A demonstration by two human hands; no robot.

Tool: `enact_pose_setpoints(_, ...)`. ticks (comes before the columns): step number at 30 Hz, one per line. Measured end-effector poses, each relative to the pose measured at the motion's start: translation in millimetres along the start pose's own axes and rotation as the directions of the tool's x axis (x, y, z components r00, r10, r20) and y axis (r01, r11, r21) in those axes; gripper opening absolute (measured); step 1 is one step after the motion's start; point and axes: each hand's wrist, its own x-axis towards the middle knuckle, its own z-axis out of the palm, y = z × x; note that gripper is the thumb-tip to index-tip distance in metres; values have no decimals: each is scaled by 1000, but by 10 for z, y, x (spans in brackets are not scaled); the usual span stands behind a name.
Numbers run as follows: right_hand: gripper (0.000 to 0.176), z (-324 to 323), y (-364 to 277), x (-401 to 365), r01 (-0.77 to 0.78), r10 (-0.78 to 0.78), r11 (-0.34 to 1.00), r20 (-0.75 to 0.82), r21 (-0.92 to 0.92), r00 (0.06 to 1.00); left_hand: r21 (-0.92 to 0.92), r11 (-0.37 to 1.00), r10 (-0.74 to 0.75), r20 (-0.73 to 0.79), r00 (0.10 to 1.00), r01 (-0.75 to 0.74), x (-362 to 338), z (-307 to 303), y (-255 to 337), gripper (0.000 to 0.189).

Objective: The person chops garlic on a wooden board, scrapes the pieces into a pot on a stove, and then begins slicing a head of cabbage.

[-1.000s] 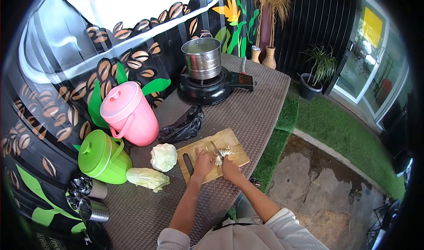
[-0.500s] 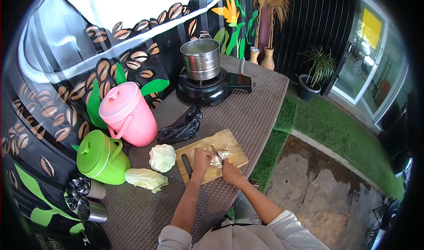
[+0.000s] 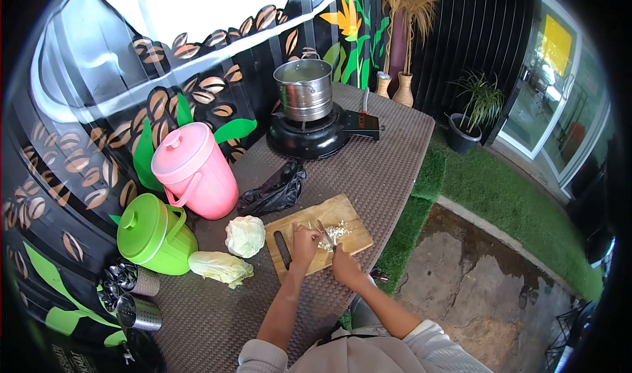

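A wooden cutting board [image 3: 341, 208] lies on the brown woven table. My right hand [image 3: 343, 262] is closed on the handle of a knife [image 3: 324, 231], whose blade points up and left over the board. My left hand [image 3: 305, 241] is on the board just left of the blade, its fingers pinched together; what they hold is too small to make out. Small white chopped pieces [image 3: 338, 230] lie around and right of the blade. The board's dark handle slot [image 3: 282, 248] shows left of my left hand.
A cabbage [image 3: 245, 236], a long pale leafy vegetable [image 3: 220, 268] and a black plastic bag [image 3: 275, 190] lie left of the board. Beyond stand a pink container [image 3: 204, 175], a green container [image 3: 155, 235] and a steel pot [image 3: 303, 93] on a black stove [image 3: 308, 142].
The view has shifted slightly, so everything sits a little further right. The knife and both hands remain at nearly the same place over the board.
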Motion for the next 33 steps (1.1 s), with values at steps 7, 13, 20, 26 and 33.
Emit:
enact_pose_setpoints(7, 54, -43, -73, 212, 6, -6, 1000, 23, -21, 1000, 40, 997, 62, 29, 998, -63, -46, 29, -39, 8)
enact_pose_setpoints(13, 36, -12, -22, -3, -28, 29, 996, -17, 84, 999, 190, 981, 30, 2, 1000, -30, -177, 16, 14, 18)
enact_pose_setpoints(20, 31, 243, 249, 318, 49, -33, 982, -89, 181, 995, 209, 978, 21, 38, 999, -28, -216, -28, 80, 29)
enact_pose_setpoints(26, 29, -512, 350, 304, 28, -139, 905, 234, 424, 962, 207, 976, -70, 37, 997, 61, -218, 21, 142, 29)
enact_pose_setpoints(33, 27, -396, 567, 155, 8, -101, 851, 149, 525, 984, 108, 992, -52, -109, 993, 64, -249, 116, 122, 22)
